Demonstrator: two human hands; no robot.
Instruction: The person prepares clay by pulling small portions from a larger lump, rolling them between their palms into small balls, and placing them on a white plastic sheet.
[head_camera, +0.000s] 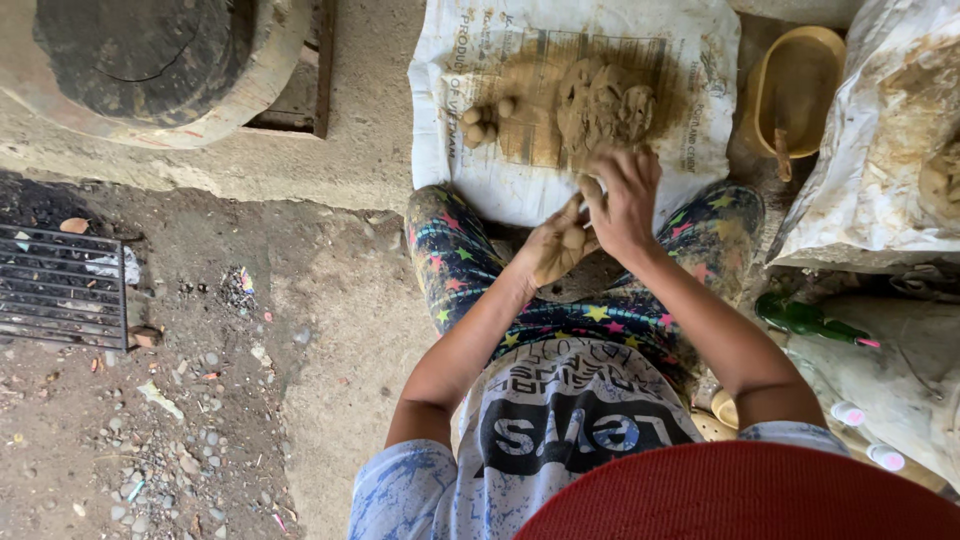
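The hands met near the middle of the frame, above the person's lap. The left hand (556, 248) lay palm up with its fingers curled loosely around a small ball of clay (574, 238), cupping it. The right hand (622, 205) sat just above and to the right, fingers bent downward, its fingertips touching the ball and the left palm; whether it gripped the ball or only pressed on it could not be told.

Just above the hands, in the upper middle of the frame, a white sack (500, 185) was spread flat on the ground. A big lump of clay (604, 103) rested on the sack, its surface dented and rough. To the left of the lump, on the same sack, a few small clay balls (485, 122) sat close together.

At the upper right a yellow tub (797, 80) stood beside the sack, and further right a second, dirt-stained sack (880, 150) lay bunched up. A green bottle (805, 318) lay at the right, below that sack. A round concrete ring (160, 110) filled the upper left corner, and a metal grate (60, 285) lay at the left edge on stony ground.
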